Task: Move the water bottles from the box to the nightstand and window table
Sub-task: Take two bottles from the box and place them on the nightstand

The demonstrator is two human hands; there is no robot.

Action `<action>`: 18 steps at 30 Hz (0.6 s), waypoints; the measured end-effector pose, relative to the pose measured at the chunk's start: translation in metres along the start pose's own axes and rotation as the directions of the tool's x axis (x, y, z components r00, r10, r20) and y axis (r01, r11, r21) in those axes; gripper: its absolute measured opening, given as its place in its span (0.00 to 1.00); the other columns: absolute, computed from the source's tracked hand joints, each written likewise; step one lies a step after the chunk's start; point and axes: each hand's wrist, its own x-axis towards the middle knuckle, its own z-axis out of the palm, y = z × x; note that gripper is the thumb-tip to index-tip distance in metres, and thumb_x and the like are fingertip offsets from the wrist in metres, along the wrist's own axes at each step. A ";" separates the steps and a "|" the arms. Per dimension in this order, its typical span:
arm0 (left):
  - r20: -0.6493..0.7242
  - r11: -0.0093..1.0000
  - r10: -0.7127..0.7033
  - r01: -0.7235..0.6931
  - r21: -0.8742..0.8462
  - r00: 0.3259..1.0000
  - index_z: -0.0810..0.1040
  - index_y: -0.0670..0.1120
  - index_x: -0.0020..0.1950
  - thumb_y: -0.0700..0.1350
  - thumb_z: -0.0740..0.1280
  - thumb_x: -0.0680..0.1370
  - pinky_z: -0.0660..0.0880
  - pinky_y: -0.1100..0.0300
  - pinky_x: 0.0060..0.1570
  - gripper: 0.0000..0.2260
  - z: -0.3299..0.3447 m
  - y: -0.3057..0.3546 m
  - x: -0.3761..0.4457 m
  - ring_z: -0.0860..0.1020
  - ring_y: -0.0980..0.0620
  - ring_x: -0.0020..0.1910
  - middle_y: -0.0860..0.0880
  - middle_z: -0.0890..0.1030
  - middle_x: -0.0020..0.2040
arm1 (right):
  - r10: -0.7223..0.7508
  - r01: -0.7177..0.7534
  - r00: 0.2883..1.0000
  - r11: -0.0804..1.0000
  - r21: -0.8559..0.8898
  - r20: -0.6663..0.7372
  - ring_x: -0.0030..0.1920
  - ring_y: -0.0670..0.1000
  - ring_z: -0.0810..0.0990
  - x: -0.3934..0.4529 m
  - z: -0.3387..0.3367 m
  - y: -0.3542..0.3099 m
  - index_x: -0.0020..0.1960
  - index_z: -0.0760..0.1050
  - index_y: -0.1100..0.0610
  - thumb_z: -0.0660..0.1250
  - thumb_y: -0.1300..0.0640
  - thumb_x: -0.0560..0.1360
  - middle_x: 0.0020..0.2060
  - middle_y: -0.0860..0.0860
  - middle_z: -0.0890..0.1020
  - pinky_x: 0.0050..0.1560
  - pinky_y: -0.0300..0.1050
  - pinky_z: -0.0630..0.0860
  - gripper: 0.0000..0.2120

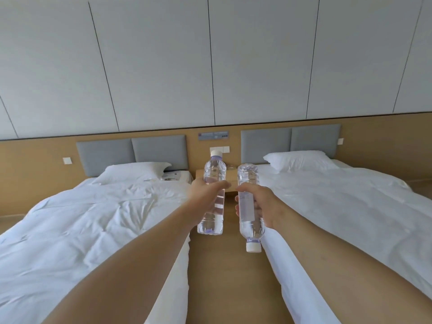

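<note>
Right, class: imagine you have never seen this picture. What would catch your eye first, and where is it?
Two clear water bottles held out in the middle: the left hand grips the left bottle cap up, the right hand grips the right bottle cap down. Either side lie two white beds, the left bed and right bed, with a small wooden nightstand between them by the wall.
</note>
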 end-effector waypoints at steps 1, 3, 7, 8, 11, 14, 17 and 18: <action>0.002 1.000 0.006 -0.006 0.006 1.000 0.77 0.47 0.56 0.48 0.80 0.70 0.81 0.56 0.31 0.19 0.003 -0.002 0.023 0.86 0.45 0.40 0.42 0.85 0.48 | -0.002 0.002 1.000 1.000 -0.005 -0.003 0.36 0.57 0.86 0.023 -0.003 -0.001 0.56 0.80 0.59 0.78 0.52 0.69 0.40 0.57 0.87 0.34 0.46 0.82 0.19; -0.008 1.000 0.016 -0.016 0.011 1.000 0.76 0.47 0.56 0.49 0.80 0.70 0.82 0.55 0.32 0.20 0.010 -0.005 0.069 0.86 0.45 0.41 0.42 0.85 0.48 | -0.001 0.001 1.000 1.000 -0.020 -0.004 0.37 0.57 0.86 0.070 -0.010 -0.004 0.57 0.80 0.59 0.78 0.51 0.69 0.41 0.58 0.87 0.35 0.46 0.83 0.20; -0.040 1.000 -0.007 0.008 0.006 0.999 0.75 0.46 0.60 0.48 0.80 0.70 0.82 0.55 0.32 0.23 0.021 -0.002 0.162 0.85 0.46 0.41 0.42 0.84 0.49 | 0.036 -0.036 0.999 0.998 -0.051 0.014 0.44 0.58 0.88 0.165 -0.020 -0.016 0.59 0.79 0.57 0.78 0.47 0.69 0.47 0.60 0.87 0.48 0.51 0.85 0.23; -0.049 1.000 -0.018 0.018 0.004 0.999 0.75 0.46 0.60 0.48 0.80 0.71 0.81 0.56 0.32 0.22 0.023 0.000 0.184 0.85 0.46 0.41 0.42 0.84 0.49 | 0.042 -0.041 0.999 0.997 -0.059 0.018 0.45 0.58 0.88 0.187 -0.022 -0.023 0.59 0.79 0.56 0.78 0.47 0.69 0.48 0.60 0.87 0.52 0.52 0.85 0.23; -0.075 0.999 -0.045 0.043 -0.025 0.996 0.76 0.45 0.60 0.47 0.80 0.71 0.80 0.57 0.30 0.22 0.028 0.004 0.242 0.85 0.46 0.42 0.43 0.84 0.50 | 0.029 -0.026 0.999 0.997 -0.078 0.033 0.43 0.57 0.87 0.248 -0.025 -0.045 0.58 0.79 0.56 0.78 0.49 0.70 0.47 0.59 0.88 0.53 0.53 0.85 0.20; -0.095 0.996 -0.074 0.069 -0.061 0.993 0.76 0.45 0.62 0.47 0.79 0.72 0.80 0.58 0.29 0.22 0.027 0.003 0.297 0.85 0.45 0.44 0.42 0.84 0.51 | 0.022 -0.017 0.998 0.996 -0.083 0.066 0.40 0.56 0.87 0.304 -0.025 -0.059 0.57 0.79 0.56 0.77 0.49 0.71 0.42 0.57 0.87 0.39 0.47 0.85 0.18; -0.101 0.993 -0.089 0.080 -0.087 0.991 0.76 0.45 0.63 0.48 0.78 0.73 0.79 0.59 0.27 0.22 0.023 0.000 0.351 0.85 0.45 0.45 0.43 0.84 0.51 | 0.035 -0.029 0.997 0.995 -0.091 0.071 0.40 0.57 0.87 0.359 -0.023 -0.061 0.56 0.79 0.56 0.78 0.49 0.70 0.41 0.57 0.87 0.40 0.49 0.85 0.19; -0.100 0.992 -0.093 0.083 -0.095 0.991 0.76 0.45 0.63 0.48 0.78 0.73 0.79 0.59 0.27 0.22 0.021 -0.002 0.370 0.85 0.45 0.45 0.43 0.84 0.51 | 0.041 -0.034 0.997 0.994 -0.100 0.065 0.41 0.57 0.88 0.377 -0.021 -0.060 0.56 0.79 0.55 0.78 0.49 0.69 0.42 0.57 0.88 0.45 0.51 0.86 0.20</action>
